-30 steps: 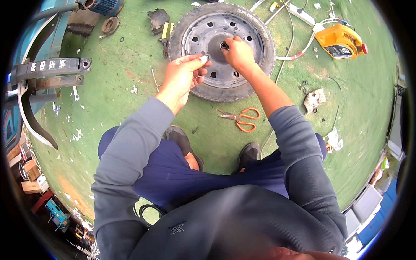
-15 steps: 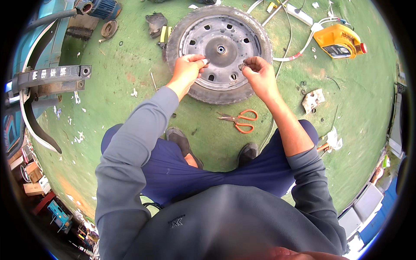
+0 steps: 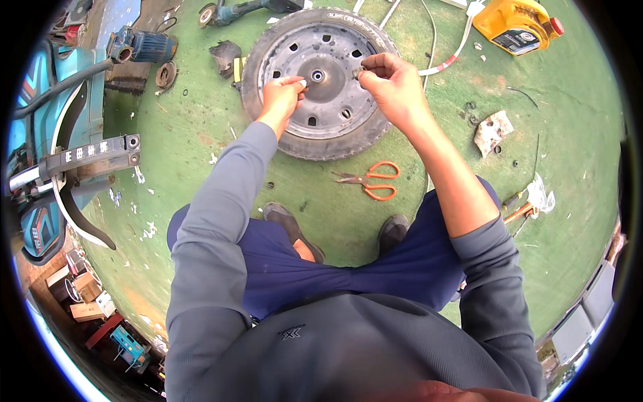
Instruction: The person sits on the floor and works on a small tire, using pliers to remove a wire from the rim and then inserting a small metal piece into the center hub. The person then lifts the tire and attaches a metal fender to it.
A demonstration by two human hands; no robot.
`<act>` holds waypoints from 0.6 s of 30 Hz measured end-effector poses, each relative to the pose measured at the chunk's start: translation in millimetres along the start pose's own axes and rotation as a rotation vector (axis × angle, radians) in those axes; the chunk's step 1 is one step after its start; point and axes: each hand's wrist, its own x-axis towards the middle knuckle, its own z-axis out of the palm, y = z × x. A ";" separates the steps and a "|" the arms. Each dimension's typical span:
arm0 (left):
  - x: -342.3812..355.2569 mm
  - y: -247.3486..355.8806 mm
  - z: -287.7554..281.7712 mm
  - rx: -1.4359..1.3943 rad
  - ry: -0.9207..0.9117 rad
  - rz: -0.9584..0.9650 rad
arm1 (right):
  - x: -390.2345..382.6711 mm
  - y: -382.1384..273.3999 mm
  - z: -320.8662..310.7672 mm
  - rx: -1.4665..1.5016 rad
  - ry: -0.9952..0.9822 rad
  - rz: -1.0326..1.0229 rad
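Observation:
A wheel with a grey metal disc (image 3: 328, 100) and a black tyre (image 3: 320, 149) lies flat on the floor in front of me. My left hand (image 3: 284, 100) is over the disc, left of the hub hole (image 3: 317, 76), thumb and fingers pinched together; whatever they hold is too small to tell. To the right of the hub, my right hand (image 3: 396, 88) pinches a small dark piece (image 3: 359, 71) between thumb and fingers. Orange-handled scissors (image 3: 374, 181) lie partly spread on the floor just nearer than the tyre.
A yellow jug (image 3: 514, 25) with a red cap stands far right. Right of me lie a stained whitish block (image 3: 493, 132) and an orange-handled tool (image 3: 518, 213). A blue motor (image 3: 151, 47) and a teal machine (image 3: 94, 120) are on the left. A power tool (image 3: 251, 13) lies beyond the tyre.
The whole view has shifted, with the wheel now further left in it. Against the wheel, my right hand has moved farther away from me and slightly right; my left hand has come closer to the hub.

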 end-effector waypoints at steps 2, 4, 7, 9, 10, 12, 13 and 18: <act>15.4 -1.6 3.7 0.152 0.036 0.114 | 2.0 -0.7 -2.1 0.020 0.006 -0.013; 27.0 -3.0 10.8 0.343 0.071 0.286 | -1.9 -6.4 -1.8 0.032 0.016 -0.040; 34.4 -0.8 23.5 0.608 0.151 0.517 | -5.0 -9.4 -3.7 0.039 0.037 -0.072; 36.6 -1.1 29.9 0.752 0.183 0.613 | -8.6 -12.4 -7.3 0.040 0.051 -0.075; 35.5 0.6 33.0 0.769 0.173 0.599 | -11.0 -16.4 -10.3 0.041 0.061 -0.070; 33.6 3.9 38.4 0.800 0.153 0.570 | -12.4 -18.6 -13.8 0.045 0.077 -0.075; 36.9 0.4 38.0 0.808 0.166 0.594 | -13.1 -19.3 -14.6 0.049 0.078 -0.085; 47.4 -4.8 34.5 0.817 0.204 0.572 | -14.2 -20.0 -18.1 0.020 0.037 -0.071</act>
